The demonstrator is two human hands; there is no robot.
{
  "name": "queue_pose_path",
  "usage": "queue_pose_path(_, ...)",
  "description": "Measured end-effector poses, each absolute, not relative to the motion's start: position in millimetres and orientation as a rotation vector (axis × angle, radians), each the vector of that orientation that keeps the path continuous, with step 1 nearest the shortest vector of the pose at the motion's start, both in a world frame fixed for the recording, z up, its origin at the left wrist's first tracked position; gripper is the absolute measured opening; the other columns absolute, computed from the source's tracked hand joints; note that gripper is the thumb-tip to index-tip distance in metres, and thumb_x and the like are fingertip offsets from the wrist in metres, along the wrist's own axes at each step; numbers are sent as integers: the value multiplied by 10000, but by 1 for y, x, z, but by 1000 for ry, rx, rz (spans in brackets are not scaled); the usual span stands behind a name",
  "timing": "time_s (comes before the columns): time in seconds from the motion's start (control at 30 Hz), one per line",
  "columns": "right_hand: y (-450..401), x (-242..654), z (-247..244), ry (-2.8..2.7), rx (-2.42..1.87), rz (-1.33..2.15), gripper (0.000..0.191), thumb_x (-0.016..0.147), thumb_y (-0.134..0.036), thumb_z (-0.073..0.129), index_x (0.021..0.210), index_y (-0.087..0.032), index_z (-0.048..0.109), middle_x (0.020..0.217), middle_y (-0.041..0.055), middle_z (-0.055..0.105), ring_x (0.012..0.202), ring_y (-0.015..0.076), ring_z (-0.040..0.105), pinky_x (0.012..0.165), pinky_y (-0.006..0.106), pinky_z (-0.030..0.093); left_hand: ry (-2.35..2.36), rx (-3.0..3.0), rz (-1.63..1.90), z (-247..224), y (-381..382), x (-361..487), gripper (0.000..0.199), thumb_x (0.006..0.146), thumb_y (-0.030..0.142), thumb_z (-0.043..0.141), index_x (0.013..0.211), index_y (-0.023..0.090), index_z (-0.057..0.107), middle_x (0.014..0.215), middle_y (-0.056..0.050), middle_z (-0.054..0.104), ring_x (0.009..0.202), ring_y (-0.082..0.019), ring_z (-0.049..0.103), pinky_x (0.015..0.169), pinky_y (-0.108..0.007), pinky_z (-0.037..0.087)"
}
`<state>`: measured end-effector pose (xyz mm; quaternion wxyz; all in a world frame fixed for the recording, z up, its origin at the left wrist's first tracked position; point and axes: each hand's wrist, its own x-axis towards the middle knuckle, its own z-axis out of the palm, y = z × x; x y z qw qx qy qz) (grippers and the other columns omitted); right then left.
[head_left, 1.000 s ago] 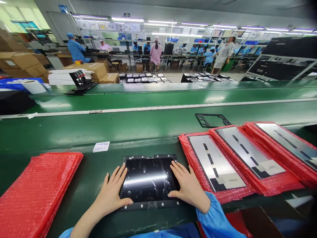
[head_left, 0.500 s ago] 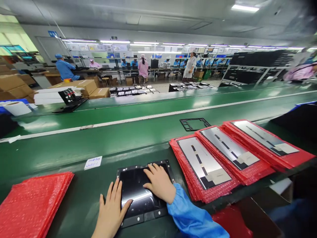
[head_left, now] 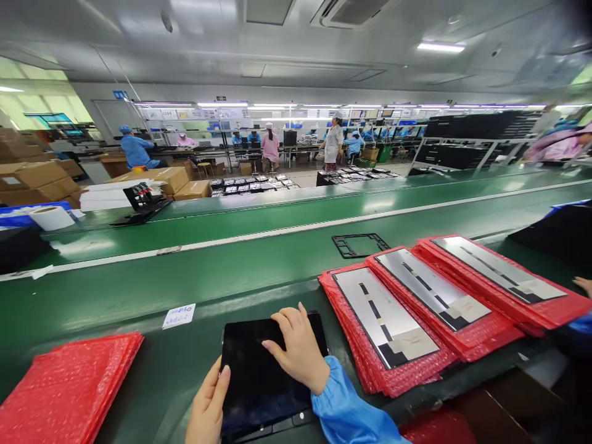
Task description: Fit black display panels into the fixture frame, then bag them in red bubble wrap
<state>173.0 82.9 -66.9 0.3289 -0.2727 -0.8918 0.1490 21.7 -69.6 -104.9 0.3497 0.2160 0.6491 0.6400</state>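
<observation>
A glossy black display panel (head_left: 263, 376) is tilted a little above a black frame with white dots (head_left: 300, 417), which shows along its lower and right edges. My left hand (head_left: 208, 398) grips the panel's left edge, thumb on the face and fingers at the side. Over the panel's upper right part lies my right hand (head_left: 298, 351), fingers stretched toward the far edge and thumb apart. Whether its fingertips press on the panel is hard to see. Just right of it, silver-backed screens (head_left: 386, 314) rest on stacks of red bubble bags (head_left: 365, 370).
More red bubble bags (head_left: 69, 388) are piled at the left. A handwritten paper label (head_left: 179, 316) lies behind the panel. An open black frame (head_left: 340, 246) sits farther back on the green belt (head_left: 259, 259). Another person's hand (head_left: 583, 285) shows at the right edge.
My left hand has closed from lying flat to holding the panel's left edge. The panel has come up off the frame and now covers most of it. The view has tilted upward.
</observation>
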Motion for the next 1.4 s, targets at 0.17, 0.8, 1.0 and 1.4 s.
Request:
queue_pose_path(0.17,89,206,-62,-2244,-753,324,353,912,-307,520,1256,-228,508,1287,111,569,1258,262,477,1118,571,258,1452,84,1767,-80,-69,14,356,829,280,634,1183,250,647,1265,-46,651,1310,-249,460,1114,-440,344)
queue_pose_path(0.8,62,269,-62,-2066,-844,1518,488,938,-499,420,1313,-215,553,722,32,743,644,188,649,601,287,484,1112,-127,1837,-87,-68,-12,450,834,254,590,1284,246,595,1071,-51,741,1063,-271,658,943,-385,536)
queue_pose_path(1.0,74,278,-68,-2035,-848,1590,533,937,-510,403,1327,-169,526,713,44,732,635,192,678,660,325,489,1310,275,1570,-73,-76,-10,692,606,257,838,1256,198,611,1027,-104,747,982,-347,684,868,-458,556)
queue_pose_path(1.4,118,349,-91,-2060,-1484,192,400,928,-422,405,1158,-167,610,1110,132,677,1004,283,624,889,431,492,1716,1772,1330,-24,-33,-22,290,767,400,667,1022,289,747,1105,-72,716,1093,-315,617,975,-460,481)
